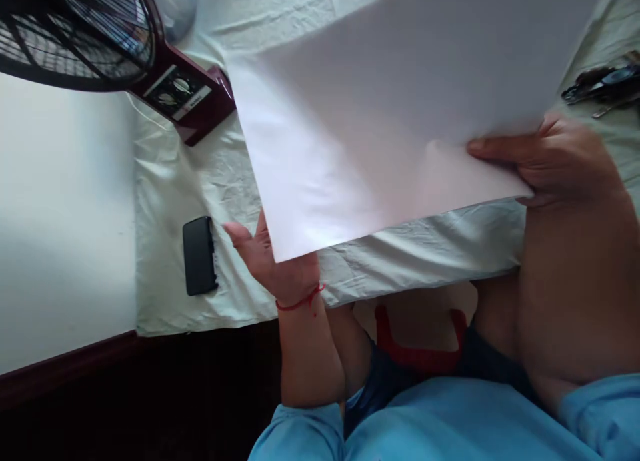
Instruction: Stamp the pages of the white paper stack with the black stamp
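Note:
A large white sheet of paper (350, 134) is held up above the cloth-covered table, tilted, its upper part running out of view. My right hand (565, 157) grips its lower right edge, thumb on top and the other fingers hidden behind. Beneath the lower left corner is my left hand (290, 274), palm up with the thumb spread away. Most of its fingers are covered by the paper, and I cannot tell whether they touch the underside. A red string is tied around the left wrist.
A dark red table fan (200, 107) stands at the upper left, beside a clear rounded object (173, 7). A black rectangular case (199, 255) lies left of my left hand. Keys and dark items (607, 81) lie at the right. The pale tablecloth (165, 267) meets a white wall.

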`<state>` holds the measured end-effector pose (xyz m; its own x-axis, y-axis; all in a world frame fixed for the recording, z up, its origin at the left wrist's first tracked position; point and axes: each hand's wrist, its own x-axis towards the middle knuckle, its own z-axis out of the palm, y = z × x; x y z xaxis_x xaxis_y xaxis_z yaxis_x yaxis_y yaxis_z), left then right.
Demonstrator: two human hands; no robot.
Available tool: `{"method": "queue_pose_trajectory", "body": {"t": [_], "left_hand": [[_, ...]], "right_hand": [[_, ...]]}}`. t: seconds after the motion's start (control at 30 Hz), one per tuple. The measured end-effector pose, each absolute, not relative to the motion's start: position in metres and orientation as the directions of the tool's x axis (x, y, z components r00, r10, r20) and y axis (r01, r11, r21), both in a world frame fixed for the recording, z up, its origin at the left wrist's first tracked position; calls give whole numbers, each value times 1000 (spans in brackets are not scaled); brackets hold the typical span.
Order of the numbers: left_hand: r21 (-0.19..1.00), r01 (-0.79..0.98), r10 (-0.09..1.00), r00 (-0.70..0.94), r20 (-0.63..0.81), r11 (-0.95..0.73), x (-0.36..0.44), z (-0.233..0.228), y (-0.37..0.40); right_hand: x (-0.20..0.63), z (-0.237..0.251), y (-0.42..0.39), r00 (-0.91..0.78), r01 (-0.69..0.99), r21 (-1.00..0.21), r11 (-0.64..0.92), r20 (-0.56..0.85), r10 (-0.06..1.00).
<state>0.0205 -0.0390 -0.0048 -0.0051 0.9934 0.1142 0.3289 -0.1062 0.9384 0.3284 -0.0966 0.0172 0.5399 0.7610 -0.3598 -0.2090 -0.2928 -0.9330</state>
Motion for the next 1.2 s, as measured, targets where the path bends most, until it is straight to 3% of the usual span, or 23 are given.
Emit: {"method": "queue_pose_trajectory", "body": {"t": [0.17,0.43,0.63,0.9,1.03,1.2], "left_hand": [[998,-63,1000,-22,3,-5,22,0,-42],[999,-11,976,-213,42,-45,26,-15,-39],[990,-135,982,-188,3,-29,27,-7,-40],[988,-121,952,-302,52,-93,24,-23,-35],[985,-140,953,-298,55,-100,27,-22,-37],[981,-174,982,-181,49,-81,29,-17,-40]], "right_hand": [[331,15,-96,532,-188,-920,-345,-391,751],[330,16,-97,477,-209,-919,-334,-394,785],[329,17,-94,555,-191,-937,-293,-349,755],[336,-3,-85,581,-260,-961,-93,-233,780],[335,-4,-84,596,-259,-961,-97,-237,767],[337,-4,-85,604,-250,-964,-85,-224,765]]}}
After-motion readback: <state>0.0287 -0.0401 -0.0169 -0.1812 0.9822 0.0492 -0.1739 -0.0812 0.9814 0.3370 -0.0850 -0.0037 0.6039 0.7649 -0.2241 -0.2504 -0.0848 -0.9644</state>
